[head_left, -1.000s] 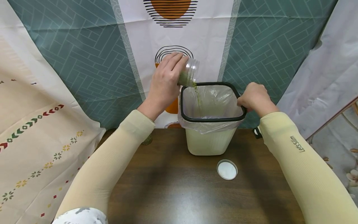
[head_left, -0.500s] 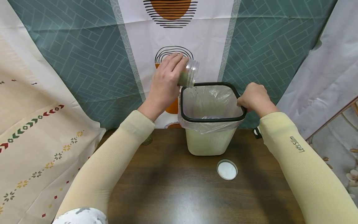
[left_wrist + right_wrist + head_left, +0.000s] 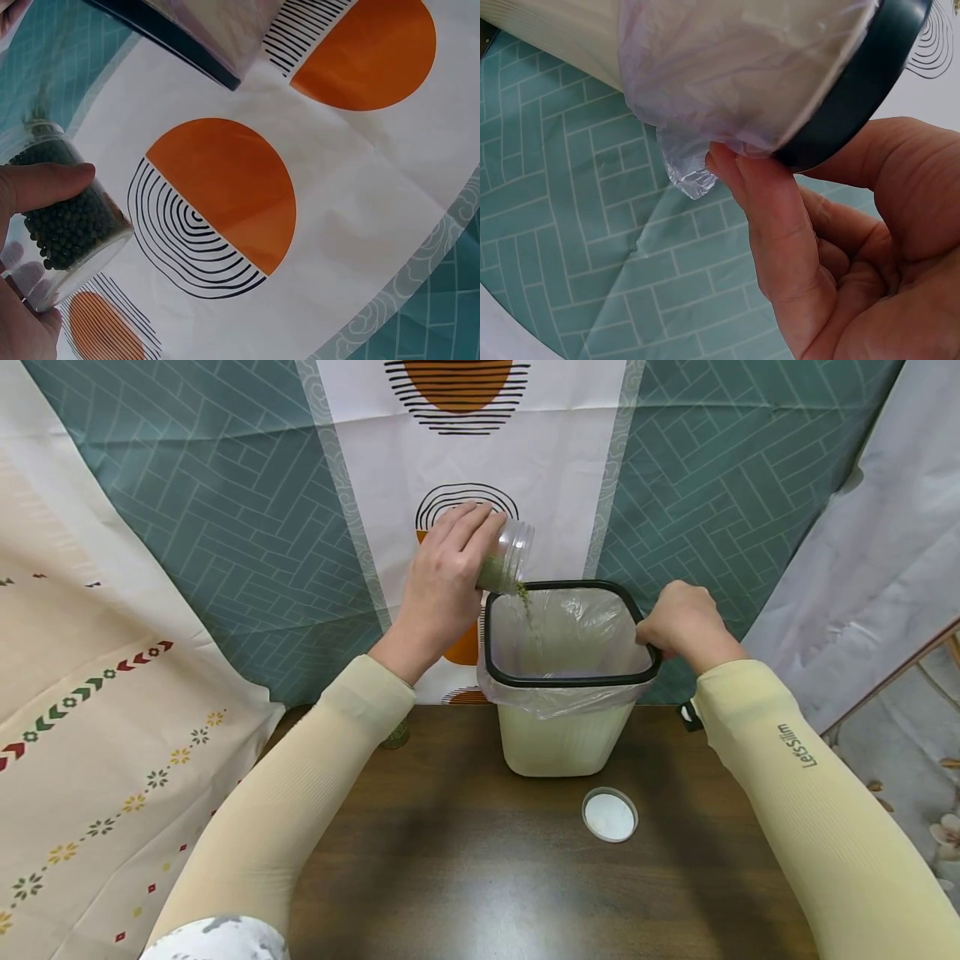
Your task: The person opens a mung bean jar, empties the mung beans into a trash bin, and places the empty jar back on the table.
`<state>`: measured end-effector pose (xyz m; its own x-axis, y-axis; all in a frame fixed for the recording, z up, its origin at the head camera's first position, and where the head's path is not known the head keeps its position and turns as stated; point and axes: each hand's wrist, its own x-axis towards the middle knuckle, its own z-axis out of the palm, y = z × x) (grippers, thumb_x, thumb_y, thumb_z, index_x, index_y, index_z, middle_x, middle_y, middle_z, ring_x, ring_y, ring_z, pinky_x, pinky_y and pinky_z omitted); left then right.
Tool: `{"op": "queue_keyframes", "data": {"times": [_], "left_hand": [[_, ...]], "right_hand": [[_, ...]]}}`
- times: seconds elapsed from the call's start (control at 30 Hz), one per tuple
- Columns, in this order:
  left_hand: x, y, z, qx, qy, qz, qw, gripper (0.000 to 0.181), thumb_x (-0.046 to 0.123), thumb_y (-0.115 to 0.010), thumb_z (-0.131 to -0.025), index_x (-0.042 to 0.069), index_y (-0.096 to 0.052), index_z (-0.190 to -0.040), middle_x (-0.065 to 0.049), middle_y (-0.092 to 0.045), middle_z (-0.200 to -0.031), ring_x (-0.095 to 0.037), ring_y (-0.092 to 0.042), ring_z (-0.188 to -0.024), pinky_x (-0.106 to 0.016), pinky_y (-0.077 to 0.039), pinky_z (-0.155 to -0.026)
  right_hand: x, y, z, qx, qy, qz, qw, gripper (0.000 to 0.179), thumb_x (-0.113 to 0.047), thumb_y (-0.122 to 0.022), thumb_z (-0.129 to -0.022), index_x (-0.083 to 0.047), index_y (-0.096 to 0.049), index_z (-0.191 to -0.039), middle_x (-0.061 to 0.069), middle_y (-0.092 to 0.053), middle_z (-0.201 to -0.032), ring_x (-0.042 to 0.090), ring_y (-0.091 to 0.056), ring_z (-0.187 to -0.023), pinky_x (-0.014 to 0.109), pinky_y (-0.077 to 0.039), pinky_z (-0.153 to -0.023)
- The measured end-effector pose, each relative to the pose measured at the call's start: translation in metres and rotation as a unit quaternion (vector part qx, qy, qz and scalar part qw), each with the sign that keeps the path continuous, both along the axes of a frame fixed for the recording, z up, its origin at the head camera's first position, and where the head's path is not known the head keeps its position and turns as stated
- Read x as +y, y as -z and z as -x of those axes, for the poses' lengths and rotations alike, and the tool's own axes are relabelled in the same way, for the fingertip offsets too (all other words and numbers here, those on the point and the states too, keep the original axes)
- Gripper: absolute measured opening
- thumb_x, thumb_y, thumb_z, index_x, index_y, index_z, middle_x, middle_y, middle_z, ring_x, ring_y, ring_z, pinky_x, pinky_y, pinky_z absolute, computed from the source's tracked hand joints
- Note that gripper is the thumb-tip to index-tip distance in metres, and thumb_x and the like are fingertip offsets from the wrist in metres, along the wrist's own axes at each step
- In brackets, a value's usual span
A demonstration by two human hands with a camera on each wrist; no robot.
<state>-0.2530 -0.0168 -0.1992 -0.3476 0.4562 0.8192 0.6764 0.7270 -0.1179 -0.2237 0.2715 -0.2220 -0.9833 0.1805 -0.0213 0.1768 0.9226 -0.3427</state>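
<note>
My left hand grips a clear jar of small green beans, tipped on its side with its mouth over the left rim of a bin. Green beans trickle from the mouth into the bin. The cream-coloured bin stands upright, with a black rim and a clear plastic liner folded over the outside. At the rim's right side my right hand pinches the edge, thumb and fingers on either side of it. The bottom of the bin's inside is hidden.
A round jar lid with a white inside lies on the brown table in front of the bin. Part of a green-filled container shows behind the left forearm. A patterned curtain hangs close behind.
The flow of beans from the jar paused half a second ago and runs again now, thinner than at first. Both hands and the bin have stayed in place.
</note>
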Motion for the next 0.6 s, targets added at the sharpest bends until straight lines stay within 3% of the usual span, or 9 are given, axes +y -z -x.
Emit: {"op": "queue_keyframes", "data": {"times": [0.37, 0.6], "left_hand": [[0.0007, -0.0013, 0.0007, 0.008, 0.007, 0.0, 0.9999, 0.049, -0.006, -0.055, -0.083, 0.008, -0.055, -0.13, -0.011, -0.053, -0.135, -0.026, -0.043, -0.131, -0.028, -0.022, -0.117], [0.0002, -0.0005, 0.0004, 0.003, 0.001, 0.002, 1.0, 0.052, -0.006, -0.059, -0.081, 0.009, -0.054, -0.131, -0.01, -0.053, -0.136, -0.025, -0.043, -0.131, -0.027, -0.022, -0.117]], "right_hand": [[0.0003, -0.0001, 0.0006, 0.002, -0.001, 0.002, 1.0, 0.024, -0.02, -0.063, -0.074, 0.003, -0.062, -0.077, 0.012, -0.064, -0.057, 0.02, -0.062, -0.048, 0.031, -0.044, -0.044], [-0.0006, -0.0001, 0.0004, -0.005, 0.0, -0.002, 1.0, 0.024, -0.02, -0.062, -0.074, 0.003, -0.062, -0.076, 0.012, -0.065, -0.056, 0.021, -0.061, -0.049, 0.031, -0.044, -0.044]]}}
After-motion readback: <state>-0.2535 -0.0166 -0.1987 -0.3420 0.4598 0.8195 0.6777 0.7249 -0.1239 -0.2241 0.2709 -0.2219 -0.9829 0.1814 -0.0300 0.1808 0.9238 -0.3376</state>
